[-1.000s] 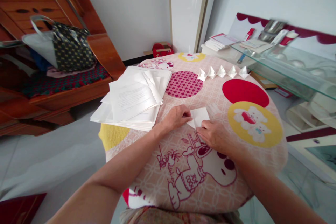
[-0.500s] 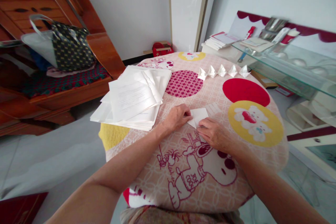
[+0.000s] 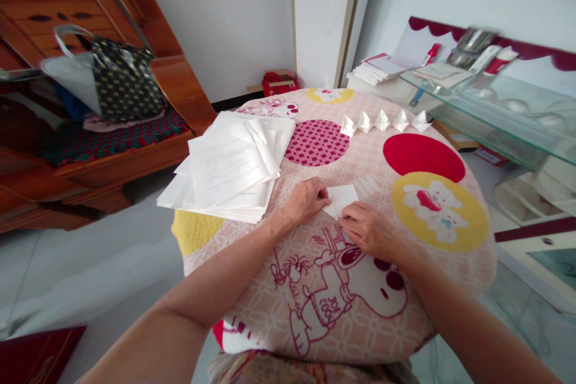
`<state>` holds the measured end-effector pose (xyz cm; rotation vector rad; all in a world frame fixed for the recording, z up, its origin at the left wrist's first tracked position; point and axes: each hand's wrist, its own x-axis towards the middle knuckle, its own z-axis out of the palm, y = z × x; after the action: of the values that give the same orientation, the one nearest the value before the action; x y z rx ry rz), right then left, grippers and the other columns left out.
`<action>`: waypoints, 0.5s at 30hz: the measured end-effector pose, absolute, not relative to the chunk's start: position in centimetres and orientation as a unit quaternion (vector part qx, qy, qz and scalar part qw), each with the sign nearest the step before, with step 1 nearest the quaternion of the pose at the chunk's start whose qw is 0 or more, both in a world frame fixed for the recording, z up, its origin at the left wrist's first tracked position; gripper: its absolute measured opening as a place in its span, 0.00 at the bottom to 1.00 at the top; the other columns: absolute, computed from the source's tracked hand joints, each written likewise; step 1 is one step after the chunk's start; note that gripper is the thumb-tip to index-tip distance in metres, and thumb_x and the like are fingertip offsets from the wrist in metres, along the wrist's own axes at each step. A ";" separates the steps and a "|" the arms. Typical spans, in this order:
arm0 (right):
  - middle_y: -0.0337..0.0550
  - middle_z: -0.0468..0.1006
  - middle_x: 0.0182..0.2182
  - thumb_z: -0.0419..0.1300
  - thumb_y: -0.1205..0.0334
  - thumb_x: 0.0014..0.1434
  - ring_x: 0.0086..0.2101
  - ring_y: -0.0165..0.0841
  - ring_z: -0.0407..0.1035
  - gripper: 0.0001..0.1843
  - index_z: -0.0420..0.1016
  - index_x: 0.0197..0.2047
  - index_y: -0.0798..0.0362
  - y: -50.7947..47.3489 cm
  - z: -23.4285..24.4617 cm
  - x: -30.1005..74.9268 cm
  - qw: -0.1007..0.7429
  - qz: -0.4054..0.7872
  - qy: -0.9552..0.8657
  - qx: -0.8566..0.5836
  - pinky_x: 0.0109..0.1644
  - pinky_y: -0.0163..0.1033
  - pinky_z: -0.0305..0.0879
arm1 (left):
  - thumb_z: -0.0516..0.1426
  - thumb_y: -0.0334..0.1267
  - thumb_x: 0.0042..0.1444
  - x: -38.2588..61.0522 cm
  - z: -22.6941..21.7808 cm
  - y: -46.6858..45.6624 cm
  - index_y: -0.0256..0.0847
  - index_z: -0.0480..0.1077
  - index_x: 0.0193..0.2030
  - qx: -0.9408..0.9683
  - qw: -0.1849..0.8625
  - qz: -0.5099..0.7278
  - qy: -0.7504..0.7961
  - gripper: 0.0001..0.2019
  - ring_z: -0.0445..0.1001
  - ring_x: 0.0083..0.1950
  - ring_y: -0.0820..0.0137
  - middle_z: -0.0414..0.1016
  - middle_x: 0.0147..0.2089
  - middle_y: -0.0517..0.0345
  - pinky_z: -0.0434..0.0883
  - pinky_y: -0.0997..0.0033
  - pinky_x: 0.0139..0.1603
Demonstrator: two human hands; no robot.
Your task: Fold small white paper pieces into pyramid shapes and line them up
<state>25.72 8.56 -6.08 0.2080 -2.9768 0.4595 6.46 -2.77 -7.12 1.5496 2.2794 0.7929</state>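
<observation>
A small folded piece of white paper [image 3: 342, 195] lies on the patterned tablecloth between my hands. My left hand [image 3: 309, 195] pinches its left corner, with fingers closed. At its lower right edge, my right hand [image 3: 366, 225] is closed on the paper, thumb and fingertips together. Fingers cover parts of both edges. Left of my hands sits a pile of white paper sheets [image 3: 229, 162], some with printed text. Farther back, several folded white paper boats [image 3: 382, 120] stand in a row.
The round table wears a pink cloth [image 3: 288, 306] with cartoon figures. A glass shelf unit [image 3: 504, 114] with papers and metal containers borders it on the right. At left stands a wooden bench [image 3: 175, 90] holding a black patterned bag [image 3: 123, 78].
Both hands keep their hold on the folded paper almost unchanged. The whole view has shifted very slightly.
</observation>
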 end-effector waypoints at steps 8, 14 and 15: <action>0.49 0.75 0.36 0.54 0.74 0.67 0.39 0.39 0.67 0.13 0.73 0.32 0.54 8.8 -6.2 25.8 0.069 0.163 -0.981 0.073 0.45 0.44 0.69 | 0.66 0.31 0.55 6.2 -7.3 -2.7 0.37 0.78 0.32 0.533 0.138 0.284 0.785 0.02 0.76 0.36 0.70 0.80 0.35 0.57 0.73 0.71 0.42; 0.48 0.74 0.36 0.54 0.72 0.68 0.39 0.38 0.66 0.14 0.72 0.31 0.53 8.7 -6.2 25.7 0.063 0.149 -0.984 0.077 0.45 0.43 0.68 | 0.66 0.31 0.53 6.0 -7.3 -2.5 0.38 0.79 0.31 0.527 0.148 0.290 0.785 0.02 0.75 0.35 0.71 0.79 0.34 0.57 0.72 0.71 0.40; 0.48 0.74 0.36 0.54 0.72 0.68 0.39 0.38 0.66 0.14 0.72 0.31 0.53 8.7 -6.2 25.7 0.065 0.147 -0.984 0.078 0.44 0.43 0.68 | 0.66 0.31 0.53 6.0 -7.3 -2.5 0.38 0.79 0.31 0.526 0.148 0.291 0.785 0.02 0.75 0.34 0.71 0.79 0.34 0.57 0.72 0.71 0.40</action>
<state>25.74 8.74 -6.20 0.2356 -2.9698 0.4451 5.96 -2.46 -7.31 1.5133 2.2572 0.8372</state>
